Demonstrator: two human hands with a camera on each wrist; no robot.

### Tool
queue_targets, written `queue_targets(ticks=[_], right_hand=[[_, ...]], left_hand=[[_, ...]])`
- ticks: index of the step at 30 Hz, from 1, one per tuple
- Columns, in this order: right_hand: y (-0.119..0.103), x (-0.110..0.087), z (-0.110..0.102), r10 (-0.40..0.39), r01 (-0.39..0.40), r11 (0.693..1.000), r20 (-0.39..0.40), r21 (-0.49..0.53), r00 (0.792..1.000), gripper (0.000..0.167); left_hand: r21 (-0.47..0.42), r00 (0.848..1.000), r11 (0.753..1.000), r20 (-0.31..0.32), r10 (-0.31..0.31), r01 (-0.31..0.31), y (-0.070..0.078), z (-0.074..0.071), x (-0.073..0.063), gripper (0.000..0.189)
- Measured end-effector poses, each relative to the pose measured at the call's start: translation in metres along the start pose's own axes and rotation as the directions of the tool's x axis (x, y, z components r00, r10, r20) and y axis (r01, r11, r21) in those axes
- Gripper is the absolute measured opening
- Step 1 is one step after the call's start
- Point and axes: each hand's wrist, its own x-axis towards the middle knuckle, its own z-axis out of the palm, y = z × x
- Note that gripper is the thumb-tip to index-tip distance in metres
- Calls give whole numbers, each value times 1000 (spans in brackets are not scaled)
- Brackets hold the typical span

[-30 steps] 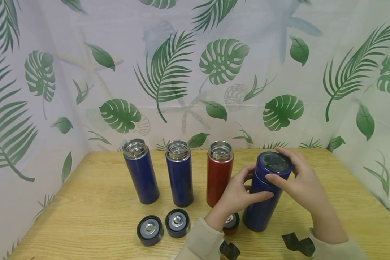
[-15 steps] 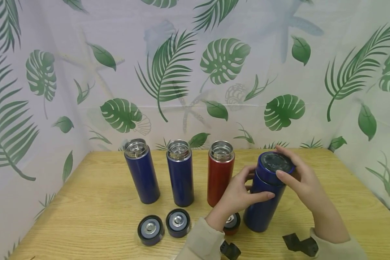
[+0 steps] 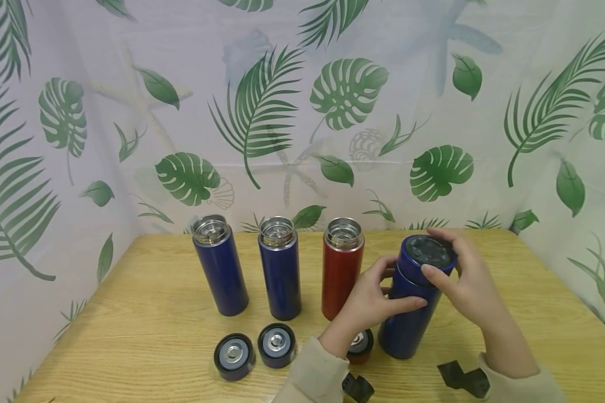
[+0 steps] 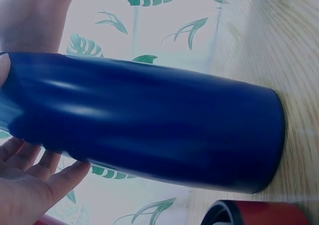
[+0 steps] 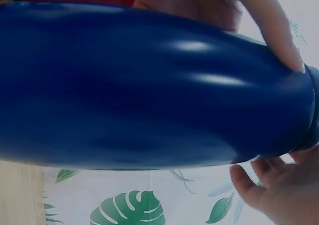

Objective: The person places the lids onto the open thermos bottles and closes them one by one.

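Observation:
A blue thermos bottle (image 3: 408,322) with a dark-topped blue lid (image 3: 426,254) stands at the right of the table, both hands on it. My left hand (image 3: 370,296) grips the upper body from the left, thumb across the front. My right hand (image 3: 466,277) holds the lid from the right, its thumb on the near side and fingers behind. In the left wrist view the bottle (image 4: 149,120) has its base on the wood. A thin seam shows between lid and body. Behind my left wrist lies a red lid (image 3: 361,350), partly covered.
Two lidless blue bottles (image 3: 220,271) (image 3: 279,277) and a lidless red bottle (image 3: 340,274) stand in a row to the left. Two upturned blue lids (image 3: 234,355) (image 3: 276,344) lie before them on the wooden table (image 3: 131,336). A leaf-patterned cloth (image 3: 282,112) hangs behind.
My right hand has shifted slightly around the lid, its thumb moving right and then a little back left. My left hand keeps its hold, and the bottle stays in place.

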Motion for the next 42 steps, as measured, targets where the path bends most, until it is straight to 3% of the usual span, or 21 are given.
queue_targets(ticks=[3,5,11,14,16,18,21,24,27,30,32,35,37,39,42], right_hand=[[1,-1,-1,-48,43,994,43,99,998,55],[0,-1,-2,-33,27,995,52,99,998,56],[-8,1,2,119,-120,986,-21,-115,993,61],[-7,2,5,106,-113,982,-56,-150,993,59],[-5,2,4,51,-54,996,-47,-70,998,50],[-2,1,3,-28,29,996,-15,80,1000,45],[3,1,-1,-120,98,939,45,329,992,49],[5,1,-3,-156,111,899,74,424,985,54],[4,0,-3,-119,95,936,51,338,992,57],[1,0,-1,-19,20,990,-3,141,1000,59],[-1,0,1,47,-47,999,-35,-3,998,62],[-2,1,4,84,-90,992,-68,-92,994,63],[-2,1,4,51,-55,997,-68,-53,996,57],[0,1,2,-10,13,997,-40,76,999,51],[2,0,-2,-104,93,953,21,289,994,51]], left_hand=[[1,1000,1000,0,-5,5,0,0,0,57],[-2,1000,1000,0,0,0,1,0,-1,57],[-11,999,999,-2,33,-33,2,0,-1,56],[-9,999,999,-5,41,-41,2,0,0,56],[-10,999,999,-5,36,-36,2,0,0,57],[-11,1000,1000,-3,28,-28,2,-1,0,58],[-13,1000,1000,-1,13,-13,2,-1,1,59],[-9,1000,1000,-2,11,-11,1,-1,1,59],[-4,1000,1000,-5,19,-19,1,-1,1,59],[-4,1000,1000,-7,25,-25,1,-1,0,59],[-3,1000,1000,-10,24,-24,1,-1,0,58],[-1,1000,1000,-14,22,-22,1,-1,0,58],[0,1000,1000,-15,23,-23,1,0,0,58],[-2,1000,1000,-12,24,-24,1,0,0,59],[-2,1000,1000,-9,22,-22,1,0,0,60]])
